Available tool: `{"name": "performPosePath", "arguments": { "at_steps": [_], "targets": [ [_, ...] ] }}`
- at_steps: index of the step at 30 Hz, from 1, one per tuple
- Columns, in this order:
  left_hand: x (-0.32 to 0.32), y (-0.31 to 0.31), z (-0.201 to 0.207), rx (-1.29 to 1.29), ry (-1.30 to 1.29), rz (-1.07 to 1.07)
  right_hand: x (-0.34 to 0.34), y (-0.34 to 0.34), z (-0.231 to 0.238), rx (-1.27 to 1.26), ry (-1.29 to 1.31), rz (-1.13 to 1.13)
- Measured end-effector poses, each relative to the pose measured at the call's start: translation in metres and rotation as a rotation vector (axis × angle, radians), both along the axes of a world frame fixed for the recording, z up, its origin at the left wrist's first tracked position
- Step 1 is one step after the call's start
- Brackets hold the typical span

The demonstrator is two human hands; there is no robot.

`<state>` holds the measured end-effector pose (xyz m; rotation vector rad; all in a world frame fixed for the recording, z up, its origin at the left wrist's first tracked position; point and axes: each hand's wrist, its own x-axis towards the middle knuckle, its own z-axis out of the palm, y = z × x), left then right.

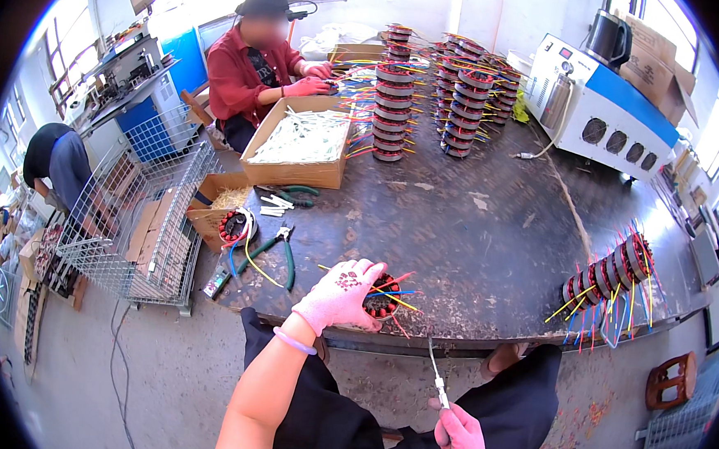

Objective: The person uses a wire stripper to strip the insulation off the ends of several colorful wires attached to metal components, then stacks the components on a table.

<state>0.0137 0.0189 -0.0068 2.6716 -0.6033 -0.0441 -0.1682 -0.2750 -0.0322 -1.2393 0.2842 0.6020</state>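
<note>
Our left hand (339,296), pink-gloved, closed around a wound coil (381,295) with coloured wires, at the counter's (474,231) near edge. Our right hand (463,438), below the edge, gripped a thin tool (437,377).

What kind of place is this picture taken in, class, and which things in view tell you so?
Most likely a small workshop assembling electric motor parts. Stacks of wound coils with coloured wires cover the dark worktable, the left hand steadies another coil, and pliers lie nearby.
</note>
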Motion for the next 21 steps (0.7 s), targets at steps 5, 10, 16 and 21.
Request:
{"name": "performPosePath", "arguments": {
  "at_steps": [5,10,16,21],
  "targets": [
    [0.003,0.004,-0.007,0.021,-0.035,-0.035,0.000,-0.001,-0.001,0.026,0.010,-0.015],
    [0.004,0.004,-0.003,0.023,-0.033,-0.046,0.001,0.001,-0.003,0.032,-0.006,-0.018],
    [0.004,0.003,-0.005,0.015,-0.043,-0.051,0.002,0.001,-0.003,0.036,-0.005,-0.033],
    [0.001,0.002,-0.008,-0.008,-0.058,-0.067,0.006,0.005,0.021,-0.060,0.009,-0.032]
  ]
}}
